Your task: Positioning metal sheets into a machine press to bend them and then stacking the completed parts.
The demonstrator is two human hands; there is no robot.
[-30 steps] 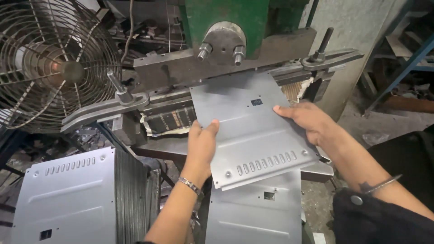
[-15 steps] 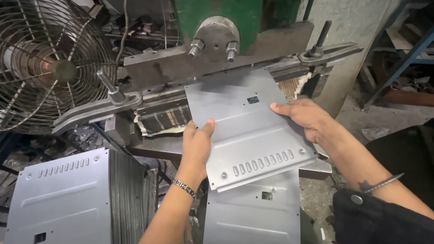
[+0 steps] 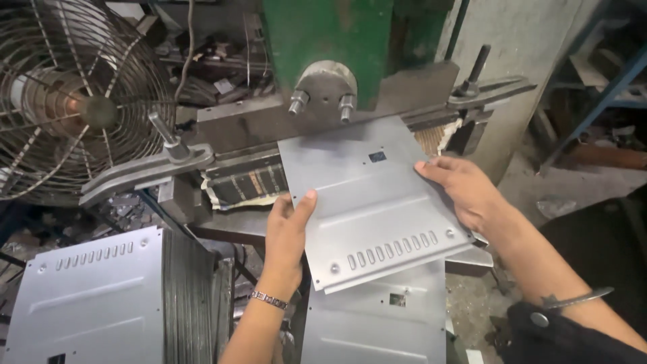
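A grey sheet-metal panel (image 3: 367, 202) with a row of slots near its front edge lies tilted under the green press (image 3: 323, 47), its far edge beneath the press's dark bar. My left hand (image 3: 286, 232) grips the panel's left edge, thumb on top. My right hand (image 3: 465, 192) holds its right edge. A second similar panel (image 3: 377, 323) lies below the first, partly hidden by it.
A stack of the same slotted panels (image 3: 94, 296) stands at lower left. A wire-caged fan (image 3: 74, 101) is at upper left. A grey clamp arm with a handle (image 3: 145, 172) reaches left of the press. A concrete pillar (image 3: 532, 61) stands at right.
Both hands have pushed the panel farther in under the press bar. The view has shifted slightly, so press and panel sit higher and more central.
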